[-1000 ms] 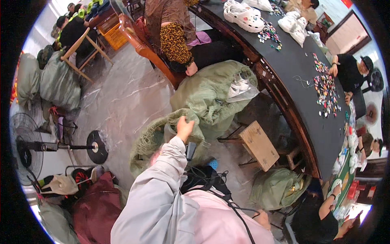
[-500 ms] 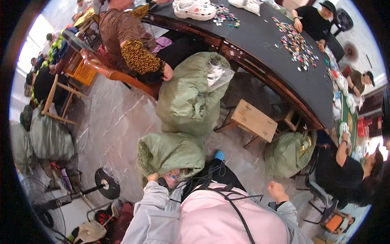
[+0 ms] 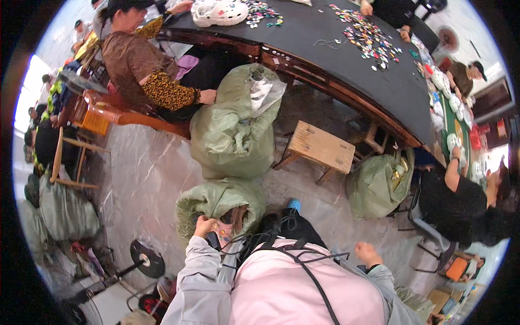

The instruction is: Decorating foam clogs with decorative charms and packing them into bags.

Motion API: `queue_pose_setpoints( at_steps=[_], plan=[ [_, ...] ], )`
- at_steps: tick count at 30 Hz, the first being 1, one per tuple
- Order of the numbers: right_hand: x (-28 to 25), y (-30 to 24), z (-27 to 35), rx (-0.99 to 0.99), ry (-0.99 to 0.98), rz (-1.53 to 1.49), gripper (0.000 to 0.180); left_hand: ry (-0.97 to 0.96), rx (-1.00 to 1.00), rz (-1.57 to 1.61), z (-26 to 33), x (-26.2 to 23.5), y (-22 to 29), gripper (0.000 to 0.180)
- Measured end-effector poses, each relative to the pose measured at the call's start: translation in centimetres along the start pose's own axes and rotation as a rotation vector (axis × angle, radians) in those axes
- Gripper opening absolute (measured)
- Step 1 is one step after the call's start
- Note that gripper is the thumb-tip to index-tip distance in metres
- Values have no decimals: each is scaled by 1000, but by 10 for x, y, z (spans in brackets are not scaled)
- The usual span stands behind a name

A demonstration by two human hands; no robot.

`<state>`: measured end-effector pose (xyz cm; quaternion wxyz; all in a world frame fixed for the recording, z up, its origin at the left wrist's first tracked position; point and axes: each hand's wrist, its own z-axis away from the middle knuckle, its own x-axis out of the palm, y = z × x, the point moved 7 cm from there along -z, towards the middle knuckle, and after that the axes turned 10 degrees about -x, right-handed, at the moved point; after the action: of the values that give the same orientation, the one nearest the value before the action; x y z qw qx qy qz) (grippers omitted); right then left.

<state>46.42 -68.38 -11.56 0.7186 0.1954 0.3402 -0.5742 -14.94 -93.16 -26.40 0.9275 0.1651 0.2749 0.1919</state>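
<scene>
My left hand (image 3: 204, 226) is closed on the rim of a green woven sack (image 3: 214, 190), whose mouth gapes in front of my legs. Just beside that wrist shows a pink thing with small coloured spots (image 3: 223, 229); its kind I cannot make out. My right hand (image 3: 367, 254) hangs to the right of my body, fingers curled, with nothing visible in it. Behind the first sack stands a bigger, full green sack (image 3: 233, 127), with clear plastic and white things (image 3: 262, 93) at its top.
A wooden stool (image 3: 322, 147) and another green sack (image 3: 379, 184) stand right, by the long black table (image 3: 346, 81). Colourful small pieces (image 3: 374, 43) and white clogs (image 3: 219, 12) lie on it. A seated person (image 3: 130, 59) is at left. A fan (image 3: 146, 259) stands lower left.
The view has shifted, and the table and sacks sit further left. The near sack's mouth now gapes wider toward me. My left hand stays at its rim; my right hand still hangs beside me.
</scene>
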Motion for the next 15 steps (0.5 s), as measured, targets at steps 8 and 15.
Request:
queue_pose_setpoints(
  at_steps=[8,15],
  plan=[
    [-50,45,-75,-179,41,-3,27,660,-615,191,112,-45,-195,68],
    [-121,-15,-122,-254,12,194,28,388,-935,820,134,79,-393,53]
  ],
)
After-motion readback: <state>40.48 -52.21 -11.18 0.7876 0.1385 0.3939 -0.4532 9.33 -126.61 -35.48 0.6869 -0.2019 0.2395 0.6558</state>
